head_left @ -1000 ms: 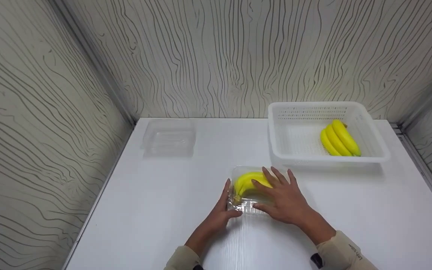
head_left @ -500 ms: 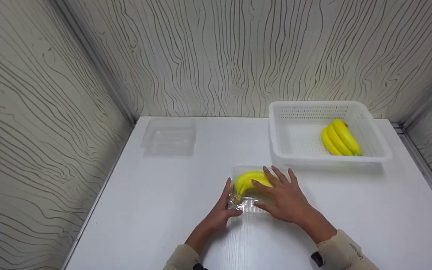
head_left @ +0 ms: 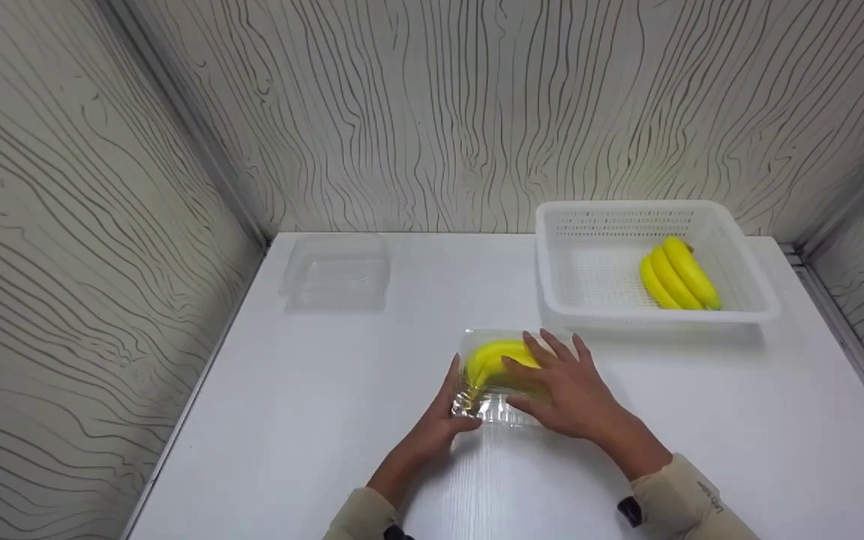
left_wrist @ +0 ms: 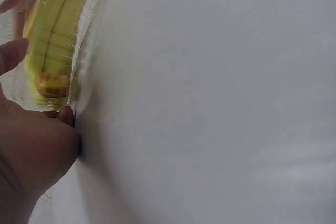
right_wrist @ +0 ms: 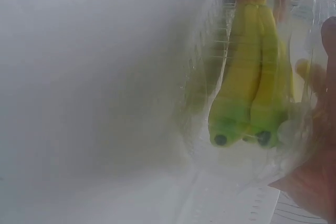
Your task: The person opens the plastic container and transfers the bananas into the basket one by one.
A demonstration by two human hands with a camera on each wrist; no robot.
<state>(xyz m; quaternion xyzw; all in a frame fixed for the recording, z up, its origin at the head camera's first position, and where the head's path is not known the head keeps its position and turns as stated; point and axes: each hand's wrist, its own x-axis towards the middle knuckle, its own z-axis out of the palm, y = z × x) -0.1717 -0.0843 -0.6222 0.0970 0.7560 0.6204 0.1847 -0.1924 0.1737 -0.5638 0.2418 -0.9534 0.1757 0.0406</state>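
Between both sets of fingers: one clear box (head_left: 498,412), one banana bunch (head_left: 493,356) inside. Left fingers (head_left: 448,388) straight along its end, right fingers (head_left: 525,371) spread over the top. Packing about half done, by my reading; box seems closed (latched or not, can't tell). Left to do: second bunch (head_left: 676,274), in one white basket (head_left: 657,316) beyond the right fingers. Beyond the left fingers, spare clear packaging (head_left: 336,274), count unclear

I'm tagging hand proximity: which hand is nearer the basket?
Right. The right hand spreads over the banana box, just in front of the basket's left end; the left hand is farther off, at the box's left end.
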